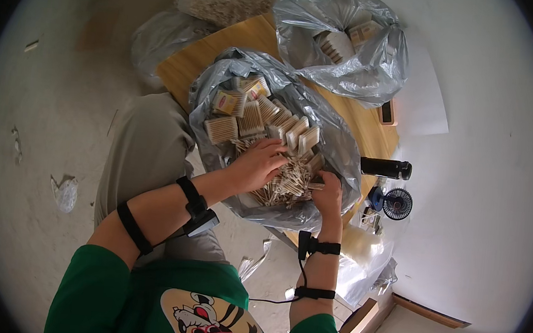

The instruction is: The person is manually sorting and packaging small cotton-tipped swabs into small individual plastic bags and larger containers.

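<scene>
Both hands are down in an open grey bag that rests partly on the person's lap and partly on the wooden counter. The left hand lies palm-down on a loose heap of pale sticks, its fingers curled and lightly spread over the pile, covering rather than pinching. The right hand sits at the heap's right edge; its fingers are bent in around a few sticks, though whether they truly pinch any cannot be told from here. Just behind the heap, in the same bag, lie neat packs of the same sticks (tight little blocks, some with a coloured label). The step in hand looks like gathering loose sticks into a bunch. Judging by that, the next move calls for both hands to draw a handful together, square its ends, and keep strays from sliding into the folds of the plastic. A second bag sits farther back on the counter, and a black bottle and a small fan lie to the right, apart from the work.
</scene>
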A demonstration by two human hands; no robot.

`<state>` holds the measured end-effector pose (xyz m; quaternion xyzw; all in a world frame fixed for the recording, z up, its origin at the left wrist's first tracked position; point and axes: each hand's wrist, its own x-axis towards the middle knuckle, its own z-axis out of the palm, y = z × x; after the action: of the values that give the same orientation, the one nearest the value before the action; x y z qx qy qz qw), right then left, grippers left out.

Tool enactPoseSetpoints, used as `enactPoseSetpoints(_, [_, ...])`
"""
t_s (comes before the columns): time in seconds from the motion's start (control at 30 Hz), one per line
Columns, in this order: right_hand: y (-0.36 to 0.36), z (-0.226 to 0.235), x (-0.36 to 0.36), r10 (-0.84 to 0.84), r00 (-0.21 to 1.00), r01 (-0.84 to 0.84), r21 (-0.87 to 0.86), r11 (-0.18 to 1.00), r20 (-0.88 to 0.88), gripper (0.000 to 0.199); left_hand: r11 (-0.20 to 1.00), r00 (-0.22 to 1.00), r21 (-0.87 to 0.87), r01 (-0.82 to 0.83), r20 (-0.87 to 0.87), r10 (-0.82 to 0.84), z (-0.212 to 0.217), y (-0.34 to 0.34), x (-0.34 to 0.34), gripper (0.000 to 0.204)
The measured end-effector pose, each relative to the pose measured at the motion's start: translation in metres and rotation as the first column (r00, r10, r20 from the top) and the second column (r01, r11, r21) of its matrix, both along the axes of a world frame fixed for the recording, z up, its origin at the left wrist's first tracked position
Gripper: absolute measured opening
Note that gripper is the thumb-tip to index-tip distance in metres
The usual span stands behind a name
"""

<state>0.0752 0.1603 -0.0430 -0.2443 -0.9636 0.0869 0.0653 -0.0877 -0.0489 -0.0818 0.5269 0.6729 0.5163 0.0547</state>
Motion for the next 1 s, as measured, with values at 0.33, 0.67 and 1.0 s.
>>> enactPoseSetpoints(0.33, [-0.007,0.037,-0.005,-0.338,0.929,0.246,-0.43,0.868,-0.152,0.035,0.996,0.991,0.093,0.002,0.136,-0.014,0.002,0.003,0.0,0.022])
enactPoseSetpoints(0.67, [-0.078,0.029,-0.019,-0.505,0.797,-0.097,-0.896,0.433,-0.331,0.047,0.971,0.753,-0.032,0.236,0.638,-0.162,0.008,0.006,0.001,0.019])
enactPoseSetpoints(1.0, [-0.106,0.026,-0.027,-0.25,0.925,0.148,-0.333,0.931,-0.285,0.03,0.886,0.326,-0.055,0.46,0.939,-0.11,0.017,-0.001,0.0,0.018])
